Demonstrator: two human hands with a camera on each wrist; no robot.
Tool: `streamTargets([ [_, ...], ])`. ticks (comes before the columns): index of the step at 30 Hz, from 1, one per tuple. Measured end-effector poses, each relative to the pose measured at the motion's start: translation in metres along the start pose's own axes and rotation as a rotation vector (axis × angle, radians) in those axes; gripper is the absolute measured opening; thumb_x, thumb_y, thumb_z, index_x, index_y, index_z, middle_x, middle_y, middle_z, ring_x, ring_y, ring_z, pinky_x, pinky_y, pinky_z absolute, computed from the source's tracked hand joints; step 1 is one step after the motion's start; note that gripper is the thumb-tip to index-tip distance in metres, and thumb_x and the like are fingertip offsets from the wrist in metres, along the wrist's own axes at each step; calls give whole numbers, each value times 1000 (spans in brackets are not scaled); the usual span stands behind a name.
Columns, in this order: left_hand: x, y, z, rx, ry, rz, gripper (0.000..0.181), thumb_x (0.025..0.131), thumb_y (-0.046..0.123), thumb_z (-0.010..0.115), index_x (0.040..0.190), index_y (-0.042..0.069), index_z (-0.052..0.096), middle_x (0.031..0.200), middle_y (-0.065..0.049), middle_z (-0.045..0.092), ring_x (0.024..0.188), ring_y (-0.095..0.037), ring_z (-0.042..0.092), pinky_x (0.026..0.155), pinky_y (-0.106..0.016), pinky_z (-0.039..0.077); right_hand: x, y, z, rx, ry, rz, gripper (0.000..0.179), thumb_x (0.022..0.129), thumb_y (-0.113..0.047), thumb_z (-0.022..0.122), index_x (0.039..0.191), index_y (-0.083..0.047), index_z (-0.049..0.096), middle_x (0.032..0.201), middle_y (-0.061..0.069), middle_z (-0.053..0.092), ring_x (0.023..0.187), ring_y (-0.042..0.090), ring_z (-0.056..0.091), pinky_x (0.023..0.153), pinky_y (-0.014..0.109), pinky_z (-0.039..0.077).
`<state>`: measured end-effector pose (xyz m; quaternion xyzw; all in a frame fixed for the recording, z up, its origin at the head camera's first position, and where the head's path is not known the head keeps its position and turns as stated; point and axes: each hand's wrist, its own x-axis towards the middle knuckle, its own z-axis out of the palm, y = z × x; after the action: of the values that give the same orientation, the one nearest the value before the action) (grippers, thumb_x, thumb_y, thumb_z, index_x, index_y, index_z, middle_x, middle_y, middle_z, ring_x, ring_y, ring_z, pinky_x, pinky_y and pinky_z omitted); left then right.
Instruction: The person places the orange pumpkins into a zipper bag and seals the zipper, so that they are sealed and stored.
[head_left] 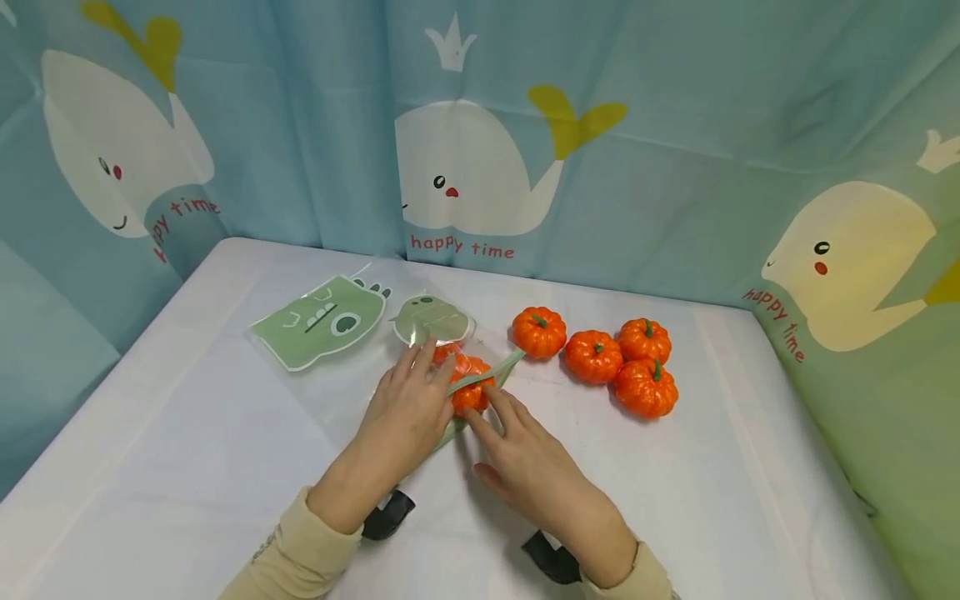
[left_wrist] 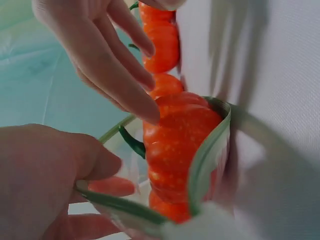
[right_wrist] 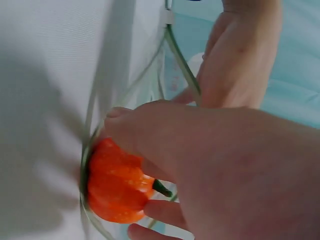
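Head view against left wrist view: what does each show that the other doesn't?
Only head: the whale prints on the curtain, the beige sleeves and a one-eyed green cartoon print.

Only left wrist: the curved green stem of the pumpkin in the bag's mouth.

Both: the left hand, the right hand, that pumpkin, the clear bag's green rim and loose pumpkins.

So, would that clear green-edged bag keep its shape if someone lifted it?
Probably not: the clear bag looks floppy, since its green edging curves loosely beside the pumpkin. Its glossy, see-through look suggests smooth plastic, perhaps slippery. And with that rounded pumpkin right at its open mouth, tipping might spill it.
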<state>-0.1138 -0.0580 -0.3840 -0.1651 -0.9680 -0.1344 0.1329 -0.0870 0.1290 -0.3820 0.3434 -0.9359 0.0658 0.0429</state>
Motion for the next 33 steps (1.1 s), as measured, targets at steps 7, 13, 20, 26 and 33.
streamTargets([
  [7,0,2,1,36,25,48,42,89,21,72,128,8,64,144,-25,49,130,-42,52,93,-52,54,2,0,7,-24,-8,23,72,84,-28,79,146,-11,47,152,21,38,136,40,45,100,46,52],
  [13,-1,6,-2,7,38,79,41,90,20,72,128,7,64,143,-24,50,127,-39,54,93,-50,54,5,3,14,-69,-3,17,75,84,-30,79,147,-9,45,151,22,37,137,41,43,107,44,46],
  [20,-1,9,-3,-59,-1,96,41,92,16,68,130,4,62,145,-22,51,130,-37,53,99,-51,51,10,6,25,-106,82,-26,71,80,-27,82,139,-8,48,139,21,44,131,40,48,109,43,45],
  [26,-2,11,-4,-117,36,144,34,92,11,67,125,5,64,140,-22,55,128,-36,56,99,-50,51,12,6,30,-111,94,-36,68,81,-27,81,137,-8,48,140,21,43,129,38,50,109,42,44],
  [33,-2,15,-8,-188,19,164,37,92,7,64,129,3,62,138,-21,57,127,-35,56,100,-50,50,15,7,34,-140,108,-38,61,81,-26,79,134,-5,54,147,23,43,132,38,48,112,42,41],
])
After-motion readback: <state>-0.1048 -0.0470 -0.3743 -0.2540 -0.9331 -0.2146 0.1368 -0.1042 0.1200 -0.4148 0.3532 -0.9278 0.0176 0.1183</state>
